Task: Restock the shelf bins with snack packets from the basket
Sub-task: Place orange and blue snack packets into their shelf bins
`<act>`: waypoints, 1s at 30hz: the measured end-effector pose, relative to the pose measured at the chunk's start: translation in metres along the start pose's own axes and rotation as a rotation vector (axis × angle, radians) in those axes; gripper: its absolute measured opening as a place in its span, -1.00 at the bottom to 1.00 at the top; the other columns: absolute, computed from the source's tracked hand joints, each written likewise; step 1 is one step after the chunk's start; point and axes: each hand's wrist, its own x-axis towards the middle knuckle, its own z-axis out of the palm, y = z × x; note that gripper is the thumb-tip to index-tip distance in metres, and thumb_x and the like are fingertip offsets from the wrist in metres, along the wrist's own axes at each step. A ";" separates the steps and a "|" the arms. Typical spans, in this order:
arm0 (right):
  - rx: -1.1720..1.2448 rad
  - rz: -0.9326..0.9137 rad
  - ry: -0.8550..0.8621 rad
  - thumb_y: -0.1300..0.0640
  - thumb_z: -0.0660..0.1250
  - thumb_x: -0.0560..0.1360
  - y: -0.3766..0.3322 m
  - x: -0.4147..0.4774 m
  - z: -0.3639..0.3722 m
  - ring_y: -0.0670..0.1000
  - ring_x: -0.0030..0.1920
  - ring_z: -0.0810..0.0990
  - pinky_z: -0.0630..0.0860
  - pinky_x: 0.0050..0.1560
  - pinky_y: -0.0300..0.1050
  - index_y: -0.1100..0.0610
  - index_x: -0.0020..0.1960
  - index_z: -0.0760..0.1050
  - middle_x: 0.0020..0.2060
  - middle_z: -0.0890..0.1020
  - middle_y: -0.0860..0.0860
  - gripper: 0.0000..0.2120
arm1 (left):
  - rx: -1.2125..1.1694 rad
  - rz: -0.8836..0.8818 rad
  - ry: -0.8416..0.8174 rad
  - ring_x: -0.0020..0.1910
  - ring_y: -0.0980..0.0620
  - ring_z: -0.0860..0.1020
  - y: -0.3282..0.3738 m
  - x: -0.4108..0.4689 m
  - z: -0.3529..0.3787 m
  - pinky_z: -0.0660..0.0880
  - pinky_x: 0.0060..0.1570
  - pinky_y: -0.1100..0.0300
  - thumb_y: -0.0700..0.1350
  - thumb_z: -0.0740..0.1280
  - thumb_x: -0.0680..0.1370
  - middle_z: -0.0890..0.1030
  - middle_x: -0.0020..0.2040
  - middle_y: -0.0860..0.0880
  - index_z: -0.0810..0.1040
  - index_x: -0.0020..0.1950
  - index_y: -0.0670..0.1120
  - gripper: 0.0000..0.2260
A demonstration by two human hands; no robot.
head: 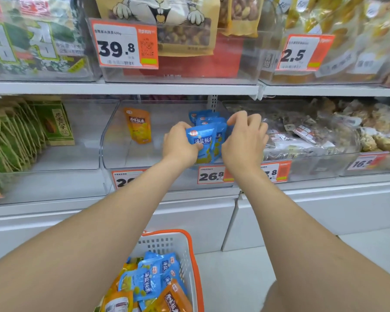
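Inside the clear plastic middle bin [113,140], one orange foil packet [138,125] is seen standing alone; farther right, the front blue foil packet [200,140] of about four is gripped by the left hand [180,145], while the right hand [243,140] is held half-open just beside it.

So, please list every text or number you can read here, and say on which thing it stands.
"39.8": upper price tag
"2.5": upper right price tag
"26.8": bin price tag
"原味板栗": orange packet
"海盐板": blue packet in left hand
"原香瓜子": green box
Small print and barcodes: unreadable.
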 end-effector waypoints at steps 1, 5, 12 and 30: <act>-0.008 -0.010 0.017 0.39 0.30 0.39 0.004 0.003 0.004 0.22 0.16 0.41 0.28 0.07 0.03 0.04 0.18 0.45 0.14 0.45 0.09 -0.57 | 0.053 -0.015 -0.045 0.11 -0.07 0.55 0.000 0.004 0.005 0.46 0.01 0.14 -0.16 0.60 0.46 0.65 0.07 -0.02 0.58 0.11 -0.05 -0.70; -0.025 -0.064 0.052 0.35 0.29 0.37 0.017 0.009 0.016 0.23 0.11 0.44 0.32 0.03 0.09 0.05 0.16 0.44 0.11 0.48 0.10 -0.60 | 0.153 -0.066 -0.144 0.00 -0.05 0.54 0.003 0.018 0.020 0.38 -0.09 0.17 -0.11 0.65 0.40 0.65 0.07 -0.05 0.59 0.02 -0.01 -0.69; -0.026 -0.100 0.065 0.37 0.25 0.33 0.023 0.014 0.030 0.21 0.04 0.45 0.30 -0.04 0.05 0.07 0.13 0.44 0.07 0.47 0.09 -0.59 | 0.127 -0.094 -0.131 -0.04 0.01 0.51 0.011 0.041 0.045 0.41 -0.07 0.20 -0.13 0.63 0.42 0.65 0.12 -0.06 0.63 0.21 -0.11 -0.60; 0.047 -0.236 0.019 0.25 0.22 0.32 0.015 0.007 0.022 0.20 0.04 0.42 0.32 0.01 0.06 0.06 -0.03 0.54 0.00 0.48 0.07 -0.73 | 0.206 0.071 -0.159 0.05 -0.10 0.54 -0.001 0.019 0.009 0.46 -0.04 0.06 0.06 0.60 0.47 0.54 0.05 -0.02 0.42 0.26 -0.09 -0.48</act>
